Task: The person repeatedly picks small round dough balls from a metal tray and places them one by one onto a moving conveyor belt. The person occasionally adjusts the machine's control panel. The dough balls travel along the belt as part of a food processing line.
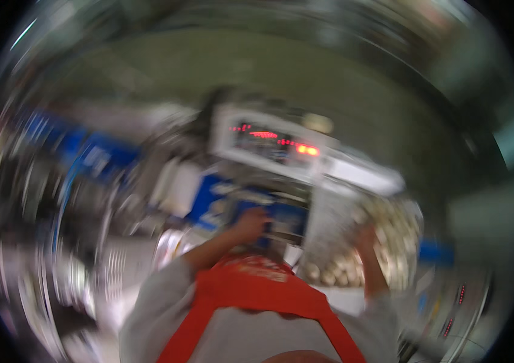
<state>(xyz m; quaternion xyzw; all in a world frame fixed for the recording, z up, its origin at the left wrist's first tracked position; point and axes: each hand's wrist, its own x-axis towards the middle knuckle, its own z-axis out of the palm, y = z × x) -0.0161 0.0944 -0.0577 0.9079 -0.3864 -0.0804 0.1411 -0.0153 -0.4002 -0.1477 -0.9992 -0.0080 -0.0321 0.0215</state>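
Motion blur softens the whole view. My left hand (252,223) is over a blue surface (286,218) in front of me; whether its fingers hold anything is too blurred to make out. Several pale pieces (220,204) lie on the blue area beyond that hand. On the right, my right hand (366,236) reaches into a heap of pale, roundish pieces (395,245) in a light metal tray (329,213). Its fingers blur into the heap, so a grip cannot be told. More such pieces (336,272) lie at the tray's near side.
A white-framed panel (264,136) with red lit displays stands behind the blue surface. One pale round thing (318,122) sits at its top. To the left are a white container (177,186) and blue containers (103,154). A smaller blue object (436,252) is right of the heap.
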